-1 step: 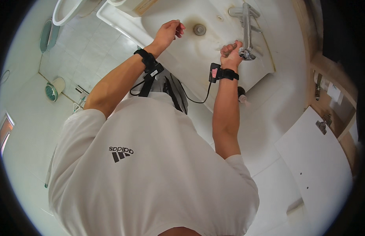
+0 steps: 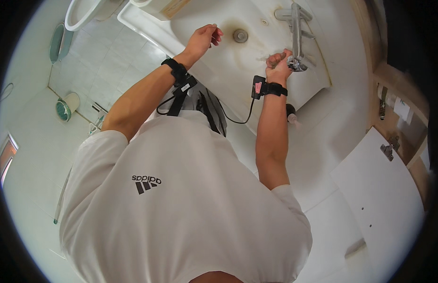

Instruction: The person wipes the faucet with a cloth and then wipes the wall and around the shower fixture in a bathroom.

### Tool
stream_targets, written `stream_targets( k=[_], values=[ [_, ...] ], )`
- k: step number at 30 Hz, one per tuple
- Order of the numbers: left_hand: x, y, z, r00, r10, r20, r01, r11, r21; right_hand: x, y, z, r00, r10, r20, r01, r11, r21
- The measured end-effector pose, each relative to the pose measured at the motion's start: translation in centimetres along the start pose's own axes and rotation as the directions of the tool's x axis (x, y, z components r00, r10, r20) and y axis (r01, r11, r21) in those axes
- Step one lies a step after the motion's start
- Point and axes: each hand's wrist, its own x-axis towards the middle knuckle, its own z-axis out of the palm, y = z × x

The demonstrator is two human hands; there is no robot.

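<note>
White sink (image 2: pixel 256 70) below: right hand (image 2: pixel 278 61) fisted by the chrome tap (image 2: pixel 297 37), left hand (image 2: pixel 205 40) loosely curled, holding nothing.

White short-sleeve T-shirt (image 2: pixel 181 207), black three-stripe logo on the chest. Black wrist strap (image 2: pixel 175 70) on left arm, straps dangling. Right wrist: black band (image 2: pixel 274 88) carrying small black module with pink patch, black cable (image 2: pixel 238 120) running to the torso.
</note>
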Motion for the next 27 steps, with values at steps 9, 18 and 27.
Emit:
stream_targets(
  k=[9, 18, 27],
  values=[
    [1.6, 0.0, -0.5, 0.98, -0.132, 0.151, 0.09, 0.963, 0.254, 0.0, 0.5, -3.5, 0.987, 0.033, 0.159, -0.052, 0.992, 0.117],
    [4.7, -3.3, 10.1, 0.889, -0.121, 0.441, -0.024, 0.951, 0.308, -3.7, 0.7, -4.6, 0.993, -0.121, 0.003, 0.12, 0.986, -0.114],
    [3.8, -1.5, 12.5, 0.882, -0.097, 0.462, 0.125, 0.992, -0.03, -4.3, -0.3, -1.2, 0.986, -0.169, 0.012, 0.167, 0.964, -0.206]
  ],
)
